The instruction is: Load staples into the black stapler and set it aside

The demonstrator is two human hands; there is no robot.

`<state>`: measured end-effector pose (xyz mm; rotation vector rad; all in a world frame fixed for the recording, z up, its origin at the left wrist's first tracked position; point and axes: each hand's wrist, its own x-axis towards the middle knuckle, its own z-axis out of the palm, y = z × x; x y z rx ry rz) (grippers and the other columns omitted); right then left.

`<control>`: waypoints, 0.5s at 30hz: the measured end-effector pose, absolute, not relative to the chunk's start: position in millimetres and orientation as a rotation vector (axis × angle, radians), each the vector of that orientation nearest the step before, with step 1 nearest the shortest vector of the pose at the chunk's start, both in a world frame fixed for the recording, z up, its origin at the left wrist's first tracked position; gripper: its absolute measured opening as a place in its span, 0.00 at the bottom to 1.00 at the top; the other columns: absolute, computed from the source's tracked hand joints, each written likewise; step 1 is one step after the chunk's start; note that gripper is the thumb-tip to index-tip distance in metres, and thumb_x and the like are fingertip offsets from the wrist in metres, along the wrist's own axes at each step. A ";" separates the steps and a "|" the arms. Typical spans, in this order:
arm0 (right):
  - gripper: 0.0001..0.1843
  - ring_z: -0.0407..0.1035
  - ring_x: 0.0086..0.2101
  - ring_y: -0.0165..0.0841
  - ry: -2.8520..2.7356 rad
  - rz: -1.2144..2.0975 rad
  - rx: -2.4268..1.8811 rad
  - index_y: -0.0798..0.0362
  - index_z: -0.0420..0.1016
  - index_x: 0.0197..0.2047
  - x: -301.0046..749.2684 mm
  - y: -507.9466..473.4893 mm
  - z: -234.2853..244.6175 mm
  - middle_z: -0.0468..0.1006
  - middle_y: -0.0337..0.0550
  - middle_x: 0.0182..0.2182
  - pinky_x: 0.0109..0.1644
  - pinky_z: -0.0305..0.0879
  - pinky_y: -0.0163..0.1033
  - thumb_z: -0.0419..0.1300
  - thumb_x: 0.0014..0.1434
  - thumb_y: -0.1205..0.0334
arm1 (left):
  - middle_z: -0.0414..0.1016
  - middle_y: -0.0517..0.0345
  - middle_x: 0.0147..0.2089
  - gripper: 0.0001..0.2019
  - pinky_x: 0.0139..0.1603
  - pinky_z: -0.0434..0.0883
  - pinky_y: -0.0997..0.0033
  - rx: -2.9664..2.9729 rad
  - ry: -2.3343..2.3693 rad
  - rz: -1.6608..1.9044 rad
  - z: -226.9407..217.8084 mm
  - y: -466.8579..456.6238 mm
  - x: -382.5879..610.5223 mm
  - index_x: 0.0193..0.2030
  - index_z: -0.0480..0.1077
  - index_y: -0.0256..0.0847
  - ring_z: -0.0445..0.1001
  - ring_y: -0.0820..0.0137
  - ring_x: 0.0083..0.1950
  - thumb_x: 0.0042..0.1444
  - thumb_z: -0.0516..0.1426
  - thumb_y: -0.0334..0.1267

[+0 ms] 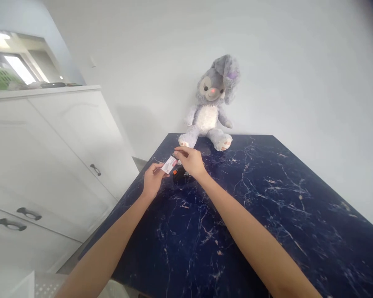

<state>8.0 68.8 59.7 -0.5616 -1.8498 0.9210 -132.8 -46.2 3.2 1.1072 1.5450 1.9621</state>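
A small white flat packet or card (pixel 169 164) with red and dark print is held above the table. My left hand (pixel 153 179) pinches its lower left end between thumb and fingers. At the upper right end, my right hand (pixel 191 160) closes its thumb and fingertips on the same piece, by a dark edge. Just below my right hand, a black object (pixel 180 176) with an orange spot rests on the table, partly covered by the hand, so its kind is unclear. Something small and pale beside the fingers is too hidden to name.
A grey plush rabbit (pixel 207 118) sits at the back of the dark blue marbled table (pixel 267 198), against the wall. White cabinets (pixel 59 153) with dark handles stand to the left. A white perforated container (pixel 45 287) shows at the bottom left.
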 end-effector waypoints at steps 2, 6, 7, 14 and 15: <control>0.08 0.76 0.37 0.33 -1.909 0.772 -0.554 0.49 0.83 0.41 10.4 68.2 62.4 0.84 0.40 0.40 0.48 0.71 0.39 0.62 0.62 0.59 | 0.79 0.52 0.47 0.18 0.39 0.79 0.66 1.053 1.497 1.987 2.8 -45.8 -131.6 0.40 0.77 0.39 0.78 0.65 0.43 0.49 0.69 0.49; 0.08 0.75 0.35 0.33 -1.926 0.709 -0.643 0.50 0.81 0.42 11.4 70.0 63.2 0.83 0.41 0.38 0.45 0.70 0.39 0.65 0.59 0.61 | 0.78 0.53 0.49 0.18 0.39 0.79 0.68 0.951 1.425 1.995 3.4 -45.1 -130.2 0.40 0.78 0.40 0.78 0.65 0.45 0.48 0.70 0.49; 0.08 0.75 0.34 0.33 -1.924 0.726 -0.672 0.50 0.81 0.42 11.7 70.6 63.2 0.83 0.40 0.37 0.43 0.70 0.38 0.66 0.58 0.61 | 0.78 0.53 0.49 0.18 0.40 0.79 0.68 0.936 1.418 1.992 3.5 -45.0 -130.0 0.40 0.78 0.40 0.78 0.65 0.45 0.48 0.70 0.49; 0.09 0.73 0.39 0.38 -2.214 0.284 -0.661 0.51 0.81 0.36 19.1 79.3 67.0 0.81 0.46 0.35 0.44 0.65 0.40 0.58 0.66 0.65 | 0.78 0.52 0.50 0.17 0.45 0.78 0.66 0.874 1.352 1.989 -1.1 -43.7 -138.9 0.40 0.77 0.40 0.78 0.64 0.49 0.47 0.71 0.46; 0.10 0.72 0.41 0.39 -2.261 0.236 -0.650 0.52 0.81 0.37 20.0 80.4 68.2 0.80 0.48 0.36 0.45 0.64 0.40 0.57 0.67 0.65 | 0.78 0.52 0.50 0.17 0.45 0.78 0.66 0.876 1.354 1.974 -1.8 -43.6 -141.1 0.40 0.77 0.40 0.78 0.64 0.49 0.47 0.71 0.47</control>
